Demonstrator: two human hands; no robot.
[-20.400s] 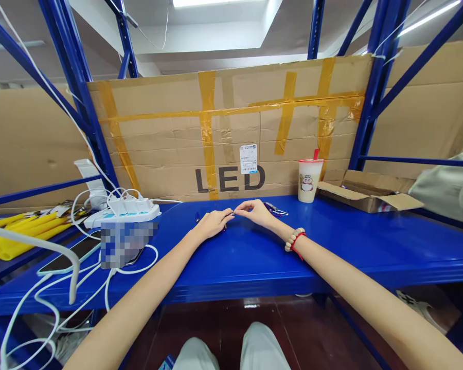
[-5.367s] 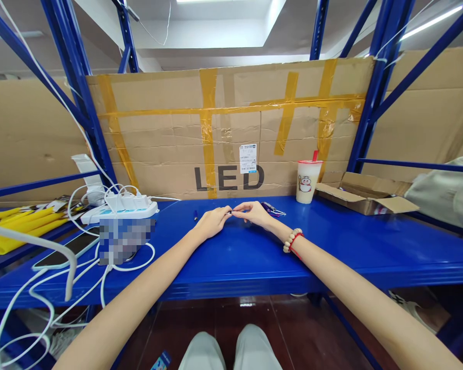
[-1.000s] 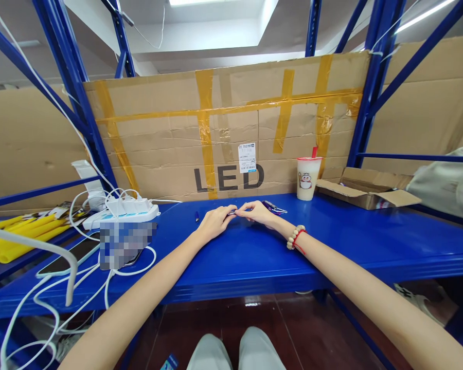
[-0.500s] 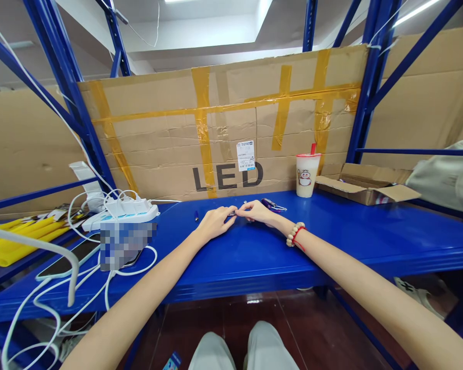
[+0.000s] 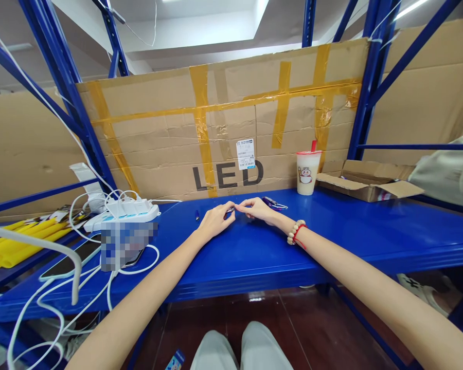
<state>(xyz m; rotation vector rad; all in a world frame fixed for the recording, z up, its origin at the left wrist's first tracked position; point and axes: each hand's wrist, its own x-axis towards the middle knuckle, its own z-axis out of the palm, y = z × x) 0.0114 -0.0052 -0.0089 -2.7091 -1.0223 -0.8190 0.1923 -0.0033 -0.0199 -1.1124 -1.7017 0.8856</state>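
My left hand [image 5: 216, 220] and my right hand [image 5: 257, 209] meet fingertip to fingertip over the middle of the blue shelf [image 5: 332, 241]. Both pinch a small dark part [image 5: 230, 209] between them; it is too small to name. The right wrist wears a bead bracelet with a red cord [image 5: 296, 232]. Just behind my right hand lies a small tool with purple handles [image 5: 273, 204]. A small dark piece [image 5: 196, 215] lies on the shelf to the left of my left hand.
A taped cardboard sheet marked LED [image 5: 227, 128] closes off the back. A drink cup with a red straw [image 5: 307, 171] and an open cardboard box [image 5: 366, 181] stand at the back right. At left: white power strip [image 5: 123, 211], white cables, a phone [image 5: 67, 263], yellow tubes [image 5: 15, 241].
My hands stay joined at the same spot, pinching the small part. The view has shifted slightly; nothing else has moved.
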